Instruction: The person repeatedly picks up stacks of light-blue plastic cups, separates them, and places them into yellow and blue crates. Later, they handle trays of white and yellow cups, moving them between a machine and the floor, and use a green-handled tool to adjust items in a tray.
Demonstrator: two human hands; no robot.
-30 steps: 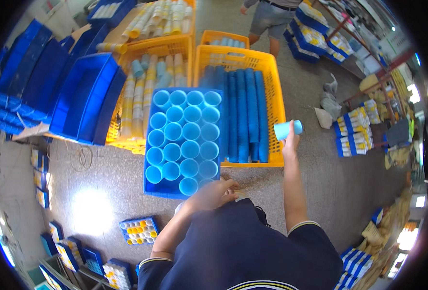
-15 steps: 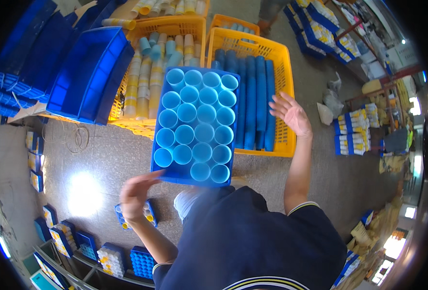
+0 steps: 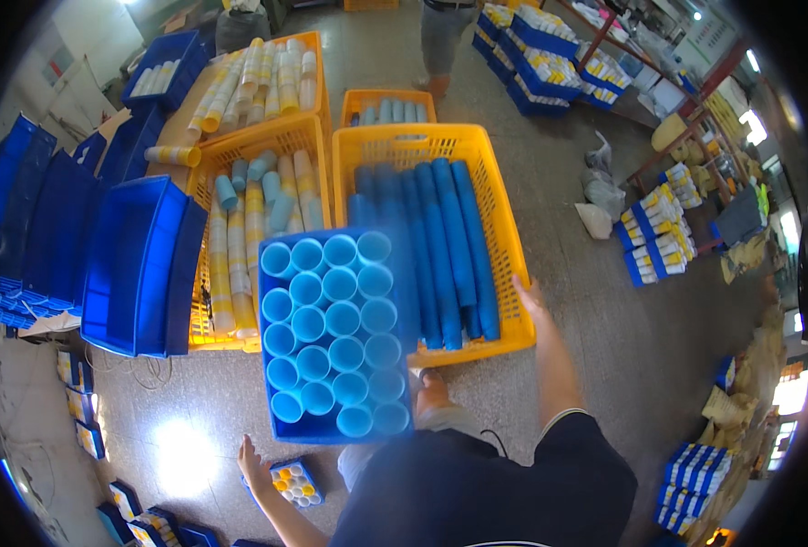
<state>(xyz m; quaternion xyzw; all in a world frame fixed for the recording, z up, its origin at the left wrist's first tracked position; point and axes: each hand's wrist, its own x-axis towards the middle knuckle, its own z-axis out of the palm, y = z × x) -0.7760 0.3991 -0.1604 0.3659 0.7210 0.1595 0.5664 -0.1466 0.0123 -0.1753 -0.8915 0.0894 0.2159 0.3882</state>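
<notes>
Sitting lower in the view than half a second ago, the large yellow perforated plastic crate (image 3: 498, 219) takes up the far middle, with long dark-blue cylindrical stacks (image 3: 454, 242) lying lengthwise in it. Nearer and to the left is the deep-blue rectangular tray (image 3: 317, 428), overlapping the crate's near-left part in this view; what carries the tray is hidden. Beyond its near-left corner, on the floor (image 3: 595, 365), lies a smaller blue rectangular tray of white and yellow cups (image 3: 313, 479).

Light-blue round open-mouthed cups (image 3: 343, 319) stand in rows in the deep-blue tray, mouths up. The gap at its near-left end matches the one half a second ago, so the tray seems no fuller.

The hands have changed most. The right hand (image 3: 532, 301), spread above the crate's right side half a second ago, is now at the crate's right rim; whether its fingers (image 3: 519, 286) grip or merely touch cannot be told. The light-blue cup it held a second ago is no longer seen there. The left hand (image 3: 254, 465) is now lower and apart from the deep-blue tray's near-left corner, its fingers loosely extended and apparently holding nothing.
</notes>
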